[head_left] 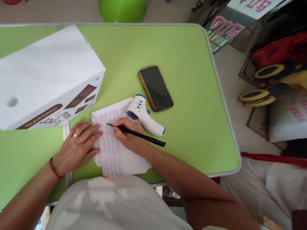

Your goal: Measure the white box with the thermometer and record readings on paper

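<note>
I see my right hand [128,134] gripping a black pen [136,135], tip on the paper [115,153]. My left hand [76,148] lies flat on the paper's left edge. A thermometer [144,116] rests just beyond, beside a phone [155,88]. A white box [48,76] sits left on the green desk [192,111].

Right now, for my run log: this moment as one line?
right hand: holds black pen | left hand: flat on white written sheet | white infrared thermometer beside
</note>
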`<state>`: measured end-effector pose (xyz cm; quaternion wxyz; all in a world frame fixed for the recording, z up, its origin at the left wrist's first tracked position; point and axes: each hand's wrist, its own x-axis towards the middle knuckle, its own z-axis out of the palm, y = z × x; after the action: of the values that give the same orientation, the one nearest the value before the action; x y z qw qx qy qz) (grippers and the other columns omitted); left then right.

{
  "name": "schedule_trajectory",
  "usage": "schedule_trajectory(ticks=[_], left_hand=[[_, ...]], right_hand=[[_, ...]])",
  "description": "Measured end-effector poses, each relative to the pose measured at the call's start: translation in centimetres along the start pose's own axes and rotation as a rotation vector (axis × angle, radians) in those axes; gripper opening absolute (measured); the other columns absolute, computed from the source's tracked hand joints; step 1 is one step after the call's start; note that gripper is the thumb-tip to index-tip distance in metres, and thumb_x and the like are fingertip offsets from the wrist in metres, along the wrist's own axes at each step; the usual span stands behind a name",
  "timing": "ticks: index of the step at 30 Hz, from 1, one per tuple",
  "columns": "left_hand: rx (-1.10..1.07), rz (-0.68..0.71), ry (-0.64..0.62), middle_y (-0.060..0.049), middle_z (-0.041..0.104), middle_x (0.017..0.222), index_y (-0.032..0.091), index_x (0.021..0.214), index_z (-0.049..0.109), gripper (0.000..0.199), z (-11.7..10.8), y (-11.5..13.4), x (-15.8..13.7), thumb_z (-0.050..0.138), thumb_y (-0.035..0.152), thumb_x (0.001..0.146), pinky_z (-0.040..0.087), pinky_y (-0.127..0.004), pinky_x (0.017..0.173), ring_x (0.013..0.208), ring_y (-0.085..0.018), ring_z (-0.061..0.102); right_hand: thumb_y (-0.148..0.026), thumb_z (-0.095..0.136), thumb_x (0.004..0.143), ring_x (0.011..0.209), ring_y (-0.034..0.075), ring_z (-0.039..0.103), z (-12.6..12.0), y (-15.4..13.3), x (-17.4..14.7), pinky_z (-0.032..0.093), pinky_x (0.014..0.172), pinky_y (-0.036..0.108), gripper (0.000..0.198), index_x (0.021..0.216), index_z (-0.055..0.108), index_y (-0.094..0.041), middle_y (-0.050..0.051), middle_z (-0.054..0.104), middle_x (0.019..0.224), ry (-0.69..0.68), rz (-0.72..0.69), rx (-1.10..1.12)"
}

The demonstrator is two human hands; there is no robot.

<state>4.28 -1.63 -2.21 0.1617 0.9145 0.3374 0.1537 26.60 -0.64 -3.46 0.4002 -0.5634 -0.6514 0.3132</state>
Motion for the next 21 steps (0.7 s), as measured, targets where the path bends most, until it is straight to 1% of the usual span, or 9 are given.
schedule_trajectory(ticks=[9,14,17,21], left_hand=[[0.048,0.019,-0.004,-0.014,0.052,0.141,0.012,0.131,0.052,0.044,-0.1,0.06,0.16,0.055,0.036,0.095,0.036,-0.057,0.11,0.129,-0.034,0.044],[0.06,0.019,-0.006,-0.013,0.051,0.141,0.013,0.131,0.051,0.043,-0.1,0.07,0.22,0.054,0.036,0.096,0.036,-0.056,0.11,0.129,-0.033,0.044],[0.058,0.018,-0.007,-0.013,0.051,0.141,0.014,0.132,0.051,0.043,-0.09,0.05,0.2,0.054,0.036,0.096,0.036,-0.056,0.11,0.129,-0.033,0.043],[0.054,0.021,-0.006,-0.013,0.051,0.141,0.013,0.132,0.051,0.043,-0.1,0.02,0.16,0.054,0.036,0.096,0.037,-0.057,0.11,0.129,-0.033,0.043]], right_hand=[[-0.014,0.053,0.072,0.045,0.008,0.048,-0.02,-0.03,-0.06,0.04,0.046,0.022,0.009,0.071,0.055,-0.023,-0.007,0.055,0.052,0.003,-0.026,0.024],[-0.015,0.054,0.072,0.046,0.009,0.05,0.1,0.08,-0.02,0.042,0.047,0.022,0.009,0.071,0.055,-0.024,-0.007,0.056,0.054,0.059,-0.027,0.003],[-0.014,0.054,0.072,0.048,0.009,0.05,0.14,0.17,-0.04,0.042,0.049,0.023,0.01,0.072,0.055,-0.024,-0.006,0.056,0.055,0.049,-0.042,-0.008],[-0.015,0.053,0.073,0.048,0.009,0.049,0.05,0.23,-0.06,0.042,0.048,0.023,0.008,0.073,0.055,-0.023,-0.006,0.055,0.055,0.035,-0.018,0.004]])
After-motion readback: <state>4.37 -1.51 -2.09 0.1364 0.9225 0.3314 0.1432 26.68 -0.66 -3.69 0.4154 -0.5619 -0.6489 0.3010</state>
